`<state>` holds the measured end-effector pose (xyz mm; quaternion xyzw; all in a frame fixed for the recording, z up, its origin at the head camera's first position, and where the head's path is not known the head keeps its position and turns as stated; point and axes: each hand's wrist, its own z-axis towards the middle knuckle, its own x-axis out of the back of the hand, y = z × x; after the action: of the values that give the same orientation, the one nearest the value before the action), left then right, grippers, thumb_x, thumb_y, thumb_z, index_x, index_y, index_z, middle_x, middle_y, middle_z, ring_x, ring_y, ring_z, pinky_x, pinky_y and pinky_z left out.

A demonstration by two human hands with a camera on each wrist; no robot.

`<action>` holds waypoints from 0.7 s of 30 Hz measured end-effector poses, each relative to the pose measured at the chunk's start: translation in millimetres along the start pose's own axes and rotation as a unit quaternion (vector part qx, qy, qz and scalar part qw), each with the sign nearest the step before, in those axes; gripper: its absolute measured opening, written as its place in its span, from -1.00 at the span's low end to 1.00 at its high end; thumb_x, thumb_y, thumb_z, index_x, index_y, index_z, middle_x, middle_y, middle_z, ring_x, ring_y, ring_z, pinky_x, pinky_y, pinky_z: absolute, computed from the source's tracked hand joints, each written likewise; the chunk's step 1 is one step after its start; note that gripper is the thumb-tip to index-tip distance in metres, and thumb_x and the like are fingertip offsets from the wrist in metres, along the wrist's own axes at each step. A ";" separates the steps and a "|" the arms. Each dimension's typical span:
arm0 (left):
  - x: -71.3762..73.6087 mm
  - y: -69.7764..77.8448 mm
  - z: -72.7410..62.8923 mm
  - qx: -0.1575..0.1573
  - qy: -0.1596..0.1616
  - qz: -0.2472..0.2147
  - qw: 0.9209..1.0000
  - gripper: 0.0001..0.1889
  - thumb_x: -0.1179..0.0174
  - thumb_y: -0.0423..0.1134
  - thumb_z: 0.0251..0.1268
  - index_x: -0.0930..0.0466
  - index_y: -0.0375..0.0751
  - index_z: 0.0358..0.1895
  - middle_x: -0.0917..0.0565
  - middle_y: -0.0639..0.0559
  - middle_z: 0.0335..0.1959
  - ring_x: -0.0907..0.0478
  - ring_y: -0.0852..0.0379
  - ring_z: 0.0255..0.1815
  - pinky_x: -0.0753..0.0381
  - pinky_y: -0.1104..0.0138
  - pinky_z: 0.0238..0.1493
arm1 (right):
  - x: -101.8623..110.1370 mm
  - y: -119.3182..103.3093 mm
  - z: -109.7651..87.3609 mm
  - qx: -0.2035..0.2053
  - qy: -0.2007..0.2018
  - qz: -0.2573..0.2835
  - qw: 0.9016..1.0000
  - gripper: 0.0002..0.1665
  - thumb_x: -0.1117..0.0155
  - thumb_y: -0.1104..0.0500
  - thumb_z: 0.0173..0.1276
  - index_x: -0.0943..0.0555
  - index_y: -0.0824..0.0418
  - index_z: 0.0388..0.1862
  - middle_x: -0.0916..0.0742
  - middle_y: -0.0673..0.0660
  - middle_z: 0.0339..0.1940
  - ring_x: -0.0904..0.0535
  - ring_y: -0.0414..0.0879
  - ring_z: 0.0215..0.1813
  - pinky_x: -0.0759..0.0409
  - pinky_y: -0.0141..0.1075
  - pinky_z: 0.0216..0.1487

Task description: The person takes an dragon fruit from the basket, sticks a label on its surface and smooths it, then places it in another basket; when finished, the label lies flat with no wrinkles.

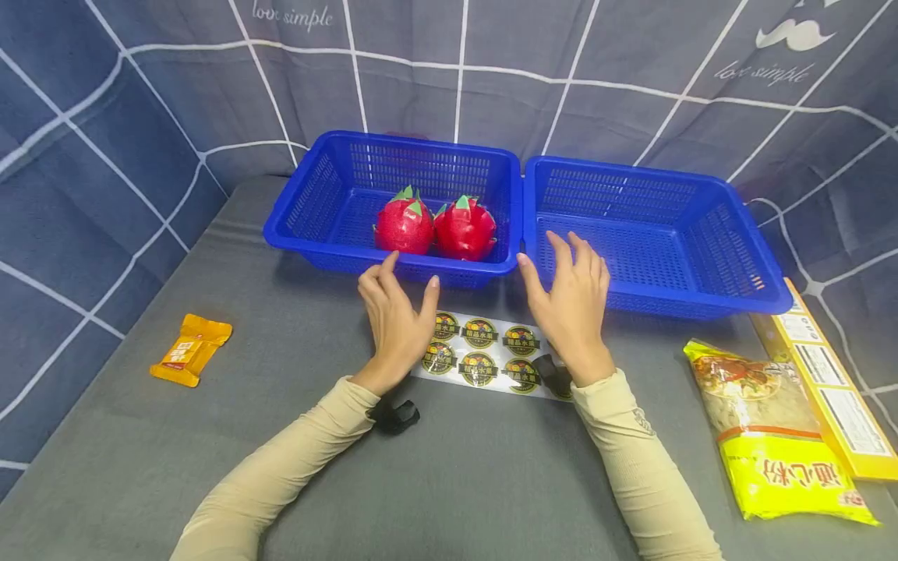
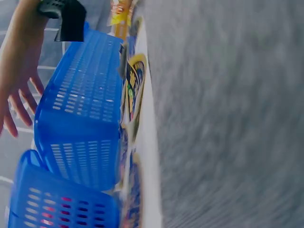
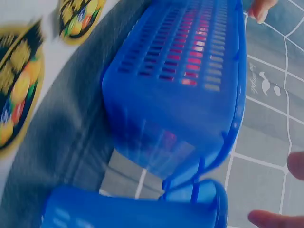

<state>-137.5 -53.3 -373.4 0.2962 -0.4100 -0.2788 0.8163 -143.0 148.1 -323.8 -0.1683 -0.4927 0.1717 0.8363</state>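
Two red dragon fruits with green tips, one on the left [image 1: 404, 224] and one on the right [image 1: 466, 231], sit side by side in the left blue basket [image 1: 302, 234]. My left hand [image 1: 398, 321] hovers by that basket's front rim, fingers loosely bent and holding nothing. Near the inner front corner of the right blue basket [image 1: 701, 300] is my right hand [image 1: 574, 308], its fingers spread and nothing in them. Whether either hand touches a rim, I cannot tell. A sheet of round fruit stickers [image 1: 500, 354] lies flat between my forearms, partly covered by the right wrist.
On the left lies an orange snack packet [image 1: 189, 351]. At the right, a yellow bag of dry food [image 1: 772, 436] lies against a long yellow box [image 1: 835, 382]. Dark checked cloth [image 1: 407, 86] rises behind the baskets. The grey tabletop [image 1: 491, 483] stretches in front.
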 end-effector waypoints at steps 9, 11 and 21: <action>-2.0 -21.0 12.3 0.116 0.035 -0.030 0.992 -0.24 -0.03 0.19 0.18 0.07 -0.01 0.35 0.03 -0.28 0.25 0.02 -0.17 0.34 -0.05 0.09 0.36 | -22.1 -24.7 -4.2 0.027 0.066 0.072 0.995 -0.43 -0.06 -0.18 0.27 -0.49 0.20 0.07 -0.51 0.26 0.13 -0.35 0.12 0.20 -0.19 -0.03 0.24; -2.1 -23.2 14.0 0.124 0.042 -0.032 0.991 -0.26 -0.03 0.20 0.17 0.04 0.01 0.33 0.09 -0.29 0.30 0.09 -0.17 0.38 -0.01 0.08 0.38 | -27.5 -31.1 -5.1 0.033 0.063 0.087 0.994 -0.44 -0.06 -0.16 0.28 -0.49 0.22 0.06 -0.52 0.25 0.11 -0.36 0.12 0.19 -0.21 -0.04 0.24; 2.4 -29.7 26.9 0.114 0.073 -0.059 0.989 -0.29 -0.07 0.27 0.09 -0.17 -0.20 0.11 0.35 -0.31 0.41 0.37 -0.07 0.48 0.16 0.23 0.46 | -55.0 -58.2 3.9 0.079 0.038 0.165 0.982 -0.45 -0.17 -0.10 0.21 -0.49 0.24 0.05 -0.51 0.22 0.12 -0.38 0.04 0.18 -0.40 -0.13 0.16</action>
<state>-165.0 -81.7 -380.2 0.4301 -0.3606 -0.2557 0.7871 -164.4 72.0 -337.9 -0.1868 -0.4113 0.3393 0.8251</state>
